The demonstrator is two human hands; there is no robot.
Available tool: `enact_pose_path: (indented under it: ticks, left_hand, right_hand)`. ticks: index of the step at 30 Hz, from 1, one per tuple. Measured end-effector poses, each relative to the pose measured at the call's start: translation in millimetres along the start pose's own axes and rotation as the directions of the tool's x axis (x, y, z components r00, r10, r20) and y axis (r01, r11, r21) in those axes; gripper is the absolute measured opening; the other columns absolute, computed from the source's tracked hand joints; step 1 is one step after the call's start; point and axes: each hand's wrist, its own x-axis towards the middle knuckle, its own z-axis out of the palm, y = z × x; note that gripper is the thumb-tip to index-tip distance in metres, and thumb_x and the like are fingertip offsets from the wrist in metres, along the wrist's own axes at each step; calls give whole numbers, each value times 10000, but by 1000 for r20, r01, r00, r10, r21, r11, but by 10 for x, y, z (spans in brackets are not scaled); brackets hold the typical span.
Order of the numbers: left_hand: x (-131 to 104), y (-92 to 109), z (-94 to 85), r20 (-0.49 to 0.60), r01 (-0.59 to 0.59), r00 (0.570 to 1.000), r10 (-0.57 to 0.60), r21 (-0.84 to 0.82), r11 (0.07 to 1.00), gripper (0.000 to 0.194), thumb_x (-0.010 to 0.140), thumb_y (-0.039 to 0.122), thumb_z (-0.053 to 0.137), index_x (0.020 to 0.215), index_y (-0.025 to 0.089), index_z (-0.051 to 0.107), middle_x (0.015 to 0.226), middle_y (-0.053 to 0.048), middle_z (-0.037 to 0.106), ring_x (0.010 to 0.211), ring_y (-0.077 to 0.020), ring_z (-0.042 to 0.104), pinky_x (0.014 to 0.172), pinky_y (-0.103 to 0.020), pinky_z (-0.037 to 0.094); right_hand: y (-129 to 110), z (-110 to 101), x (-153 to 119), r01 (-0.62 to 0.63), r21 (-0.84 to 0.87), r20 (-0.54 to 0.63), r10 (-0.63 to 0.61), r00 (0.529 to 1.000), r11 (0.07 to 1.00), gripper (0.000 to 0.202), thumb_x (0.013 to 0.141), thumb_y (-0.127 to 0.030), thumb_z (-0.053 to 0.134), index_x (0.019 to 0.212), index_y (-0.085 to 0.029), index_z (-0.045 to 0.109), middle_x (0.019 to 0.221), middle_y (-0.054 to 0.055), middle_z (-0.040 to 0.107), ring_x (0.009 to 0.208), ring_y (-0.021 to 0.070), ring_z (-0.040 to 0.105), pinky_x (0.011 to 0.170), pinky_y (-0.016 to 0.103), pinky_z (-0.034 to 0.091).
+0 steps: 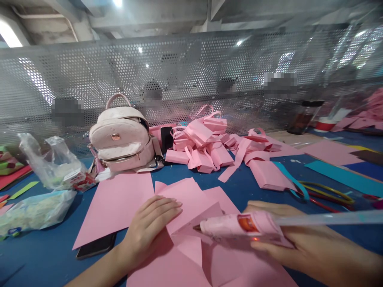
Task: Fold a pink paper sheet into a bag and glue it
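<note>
My left hand (152,223) lies flat with its fingers stretched over folded pink paper (188,195) on the blue table. In my right hand (287,235) is a pink glue gun (245,224), with a clear glue stick (329,218) sticking out of its back. The gun's dark nozzle points left, just over a raised pink flap near my left fingertips. More pink sheets lie under the folded piece.
A pale backpack (122,139) stands behind the paper, left of a pile of pink paper bags (203,139). Plastic bags (36,211) lie left, a phone (97,245) partly under a sheet. Blue strips (344,175) and scissors (326,193) are right; a perforated metal panel (185,75) rises behind.
</note>
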Motion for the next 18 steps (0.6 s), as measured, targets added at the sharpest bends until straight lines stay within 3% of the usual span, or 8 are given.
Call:
enact_pose_path:
  ticks: [5, 10, 15, 18]
  left_hand:
    - [1, -7, 8, -7, 8, 1000, -8, -5, 1000, 403, 1056, 102, 365, 1430, 149, 509, 1372, -109, 651, 1359, -196, 512, 1159, -382, 334]
    - [4, -7, 6, -8, 0, 1000, 0, -8, 1000, 377, 1079, 161, 367, 1426, 137, 512, 1376, -114, 648, 1361, -192, 506, 1165, -377, 321]
    - [-8, -19, 12, -6, 0, 1000, 0, -5, 1000, 378, 1089, 199, 362, 1432, 142, 508, 1381, -114, 645, 1365, -196, 503, 1168, -383, 318]
    - [2, -12, 9, -1, 2, 1000, -2, -2, 1000, 378, 1086, 184, 363, 1434, 142, 505, 1382, -115, 644, 1366, -196, 504, 1168, -381, 320]
  right_hand:
    - [26, 8, 16, -73, -20, 53, 74, 996, 997, 329, 907, -501, 565, 1016, -309, 808, 922, 62, 777, 988, 318, 718, 891, 395, 570]
    - [10, -5, 33, -109, 62, 75, 104, 992, 992, 378, 904, -514, 560, 1057, -280, 814, 977, 75, 786, 922, 305, 730, 867, 372, 571]
    - [72, 11, -20, -164, 40, 65, 161, 985, 986, 402, 877, -549, 584, 1057, -268, 808, 1024, 89, 775, 979, 332, 709, 938, 413, 540]
    - [159, 98, -68, -266, 148, -20, 272, 962, 953, 493, 843, -653, 576, 973, -235, 803, 982, 111, 769, 892, 323, 702, 806, 389, 566]
